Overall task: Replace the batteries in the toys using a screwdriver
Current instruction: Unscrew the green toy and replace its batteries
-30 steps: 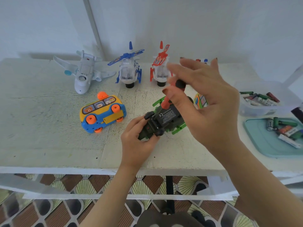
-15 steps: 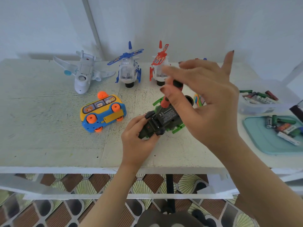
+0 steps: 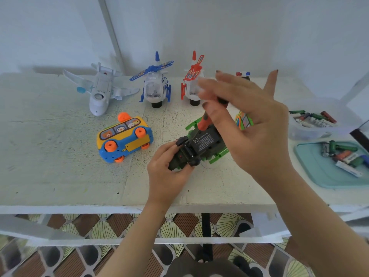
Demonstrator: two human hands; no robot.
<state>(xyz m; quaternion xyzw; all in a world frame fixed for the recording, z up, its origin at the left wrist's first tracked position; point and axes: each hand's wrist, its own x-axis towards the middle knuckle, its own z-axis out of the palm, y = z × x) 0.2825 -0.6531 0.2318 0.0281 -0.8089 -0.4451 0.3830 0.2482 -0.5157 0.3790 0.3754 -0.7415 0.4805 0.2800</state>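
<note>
Left hand [image 3: 167,173] grips upturned green toy car [image 3: 216,156]; right hand [image 3: 255,128] pinches screwdriver [image 3: 204,122] on its battery cover [image 3: 205,141]. Unscrewing step, seemingly: next turn needs the tip seated squarely

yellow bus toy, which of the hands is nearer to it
Left. The left hand grips the green toy just right of the yellow bus; the right hand is farther right, pinching the screwdriver.

White, scuffed table [image 3: 50,166] across mid-frame. Fan-patterned floor tiles [image 3: 65,260] along the bottom. Teal tray [image 3: 315,172] at right edge; clear tub [image 3: 299,134] just above.
</note>
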